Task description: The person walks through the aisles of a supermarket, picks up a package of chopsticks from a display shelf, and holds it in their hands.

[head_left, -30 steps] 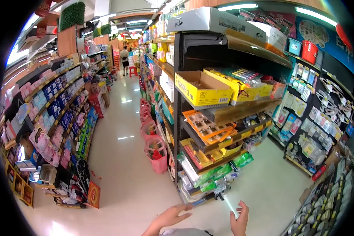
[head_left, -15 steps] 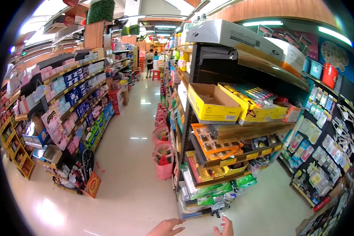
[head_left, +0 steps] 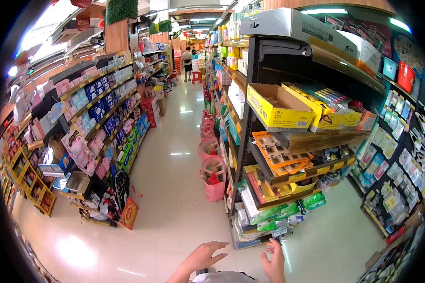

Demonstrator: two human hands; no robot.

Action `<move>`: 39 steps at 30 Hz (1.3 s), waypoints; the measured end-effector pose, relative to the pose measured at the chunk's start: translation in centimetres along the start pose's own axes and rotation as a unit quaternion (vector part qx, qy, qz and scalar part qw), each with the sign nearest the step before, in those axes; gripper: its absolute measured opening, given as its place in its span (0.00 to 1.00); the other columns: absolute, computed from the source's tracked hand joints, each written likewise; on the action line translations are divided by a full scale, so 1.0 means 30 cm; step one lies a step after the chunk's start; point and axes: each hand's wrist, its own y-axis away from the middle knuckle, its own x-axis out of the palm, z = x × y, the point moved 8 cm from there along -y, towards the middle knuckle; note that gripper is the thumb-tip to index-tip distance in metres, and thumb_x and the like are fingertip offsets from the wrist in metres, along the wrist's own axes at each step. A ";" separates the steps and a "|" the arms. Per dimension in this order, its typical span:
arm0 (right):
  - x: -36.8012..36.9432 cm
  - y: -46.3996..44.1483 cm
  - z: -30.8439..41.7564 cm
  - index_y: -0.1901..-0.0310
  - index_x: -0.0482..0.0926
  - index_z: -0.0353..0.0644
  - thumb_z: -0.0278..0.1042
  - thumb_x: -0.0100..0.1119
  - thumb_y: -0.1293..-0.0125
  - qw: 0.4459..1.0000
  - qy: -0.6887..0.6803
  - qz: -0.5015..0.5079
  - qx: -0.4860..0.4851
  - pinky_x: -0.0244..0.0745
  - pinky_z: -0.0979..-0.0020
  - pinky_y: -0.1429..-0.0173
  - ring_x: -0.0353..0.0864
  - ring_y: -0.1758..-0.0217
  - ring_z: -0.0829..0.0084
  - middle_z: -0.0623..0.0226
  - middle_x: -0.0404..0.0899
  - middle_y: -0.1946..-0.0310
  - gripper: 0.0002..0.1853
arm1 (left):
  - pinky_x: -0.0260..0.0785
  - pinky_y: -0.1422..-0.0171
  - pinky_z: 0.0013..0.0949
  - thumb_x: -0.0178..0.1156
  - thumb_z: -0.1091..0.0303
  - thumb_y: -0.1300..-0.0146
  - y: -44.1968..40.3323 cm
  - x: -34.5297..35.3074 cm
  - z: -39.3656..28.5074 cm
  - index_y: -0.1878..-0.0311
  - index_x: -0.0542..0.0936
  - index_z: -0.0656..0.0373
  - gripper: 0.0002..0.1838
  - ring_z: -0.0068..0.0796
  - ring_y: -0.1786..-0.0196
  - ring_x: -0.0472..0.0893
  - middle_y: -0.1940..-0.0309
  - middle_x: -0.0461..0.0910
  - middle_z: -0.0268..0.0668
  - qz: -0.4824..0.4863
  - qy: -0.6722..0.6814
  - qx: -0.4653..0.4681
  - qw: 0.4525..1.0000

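Note:
Low in the head view, my left hand (head_left: 204,255) reaches in from the bottom edge, palm inward, its fingers stretched out and the thumb held apart. Facing it, my right hand (head_left: 273,262) is raised with fingers loosely bent and spread. Neither holds anything, and a gap of floor lies between them. Closest to both is the bottom of a shelf end, where green and white plastic packets (head_left: 278,222) are stacked. Above those are orange blister cards (head_left: 279,153) and an open yellow carton (head_left: 281,111) on higher shelves.
Pink baskets (head_left: 213,181) line the aisle floor (head_left: 172,188) beside the shelf. On the left, a long rack (head_left: 97,111) carries packaged goods, with a red and gold board (head_left: 129,213) leaning at its end. A person (head_left: 187,63) stands far down the aisle near a red stool (head_left: 197,77).
Both hands have risen further into view, showing more of the wrists and some clothing. The shelves and baskets have shifted rightward in the picture as the head view turned slightly.

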 end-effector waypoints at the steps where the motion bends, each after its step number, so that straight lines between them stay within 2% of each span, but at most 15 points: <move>1: -0.001 0.003 0.018 0.39 0.65 0.38 0.27 0.62 0.44 1.000 0.000 0.006 0.018 0.71 0.64 0.48 0.75 0.55 0.62 0.56 0.74 0.50 0.30 | 0.72 0.48 0.37 0.58 0.61 0.35 0.005 -0.011 0.007 0.42 0.75 0.56 0.20 0.40 0.52 0.80 0.55 0.80 0.43 0.002 0.000 0.002 1.000; 2: 0.001 0.006 0.030 0.38 0.64 0.40 0.26 0.59 0.42 0.999 0.000 0.010 0.036 0.70 0.64 0.46 0.75 0.51 0.60 0.57 0.75 0.49 0.29 | 0.72 0.48 0.37 0.59 0.60 0.36 0.008 -0.022 0.015 0.42 0.75 0.56 0.20 0.40 0.52 0.80 0.55 0.80 0.43 0.006 -0.004 0.004 1.000; 7: 0.013 0.008 0.057 0.38 0.65 0.40 0.25 0.58 0.42 0.999 0.011 -0.013 0.043 0.71 0.64 0.46 0.75 0.53 0.61 0.57 0.75 0.50 0.28 | 0.72 0.48 0.37 0.59 0.60 0.36 0.027 -0.068 0.050 0.41 0.75 0.56 0.21 0.40 0.51 0.80 0.55 0.80 0.43 0.014 -0.009 0.007 1.000; 9: 0.032 0.019 0.051 0.38 0.65 0.40 0.25 0.58 0.42 0.999 0.025 -0.019 0.039 0.71 0.64 0.47 0.75 0.54 0.61 0.57 0.75 0.50 0.28 | 0.71 0.47 0.39 0.58 0.60 0.36 0.038 -0.089 0.061 0.43 0.76 0.57 0.21 0.45 0.53 0.79 0.58 0.80 0.47 0.001 0.009 0.005 1.000; 13: 0.077 0.034 0.070 0.37 0.64 0.40 0.23 0.58 0.41 0.999 0.021 -0.015 0.040 0.72 0.65 0.49 0.75 0.55 0.62 0.57 0.75 0.51 0.29 | 0.71 0.47 0.40 0.58 0.59 0.36 0.052 -0.107 0.084 0.42 0.76 0.57 0.21 0.45 0.53 0.79 0.58 0.80 0.47 -0.006 0.022 0.024 0.999; 15: 0.102 0.041 0.072 0.37 0.64 0.41 0.23 0.58 0.41 0.998 0.019 -0.009 0.057 0.72 0.66 0.50 0.75 0.55 0.63 0.57 0.75 0.50 0.29 | 0.71 0.45 0.36 0.59 0.59 0.35 0.061 -0.102 0.113 0.41 0.75 0.55 0.21 0.39 0.50 0.79 0.53 0.80 0.43 0.023 0.007 0.003 1.000; 16: 0.112 0.044 0.076 0.36 0.64 0.41 0.22 0.57 0.41 0.999 0.021 -0.015 0.047 0.72 0.66 0.50 0.75 0.55 0.63 0.57 0.75 0.50 0.29 | 0.71 0.45 0.36 0.59 0.59 0.35 0.066 -0.110 0.118 0.41 0.75 0.55 0.21 0.39 0.50 0.79 0.53 0.80 0.43 0.024 0.007 0.003 1.000; 18: 0.130 0.049 0.088 0.36 0.64 0.41 0.22 0.57 0.41 0.999 0.024 -0.021 0.038 0.72 0.66 0.51 0.75 0.55 0.63 0.57 0.75 0.50 0.30 | 0.72 0.49 0.39 0.58 0.59 0.37 0.079 -0.138 0.118 0.42 0.76 0.56 0.21 0.45 0.54 0.80 0.58 0.80 0.47 -0.001 0.009 0.022 1.000; 25: 0.202 0.055 0.099 0.36 0.63 0.42 0.22 0.57 0.41 0.999 -0.006 -0.013 0.048 0.72 0.66 0.48 0.75 0.54 0.63 0.55 0.75 0.49 0.30 | 0.72 0.50 0.39 0.59 0.59 0.37 0.123 -0.183 0.184 0.43 0.76 0.56 0.20 0.44 0.56 0.80 0.57 0.80 0.46 -0.005 0.001 0.010 1.000; 31: 0.257 0.058 0.099 0.36 0.63 0.41 0.22 0.56 0.41 0.999 -0.002 0.007 0.049 0.72 0.66 0.48 0.75 0.51 0.62 0.55 0.75 0.51 0.29 | 0.72 0.49 0.39 0.58 0.58 0.36 0.135 -0.190 0.175 0.43 0.76 0.56 0.21 0.44 0.54 0.80 0.57 0.80 0.46 0.002 0.002 0.021 1.000; 33: 0.259 0.045 0.120 0.36 0.63 0.41 0.22 0.56 0.41 0.999 -0.004 0.020 0.044 0.72 0.66 0.48 0.76 0.51 0.62 0.55 0.75 0.52 0.29 | 0.71 0.44 0.37 0.58 0.58 0.35 0.132 -0.166 0.174 0.41 0.75 0.56 0.21 0.39 0.49 0.79 0.52 0.80 0.45 0.052 -0.011 -0.011 0.999; 36: 0.245 0.033 0.142 0.37 0.63 0.41 0.22 0.57 0.42 0.998 -0.026 0.026 0.055 0.72 0.66 0.48 0.76 0.52 0.62 0.55 0.76 0.53 0.30 | 0.71 0.44 0.37 0.58 0.58 0.35 0.125 -0.154 0.166 0.41 0.75 0.56 0.22 0.39 0.49 0.79 0.52 0.79 0.45 0.048 0.011 -0.009 0.999; 39: 0.220 0.026 0.148 0.36 0.63 0.41 0.21 0.57 0.42 1.000 0.002 0.022 0.020 0.72 0.67 0.48 0.76 0.54 0.63 0.55 0.76 0.54 0.30 | 0.71 0.43 0.37 0.58 0.57 0.35 0.112 -0.144 0.157 0.41 0.75 0.57 0.22 0.39 0.48 0.79 0.52 0.79 0.45 0.049 0.008 -0.012 0.999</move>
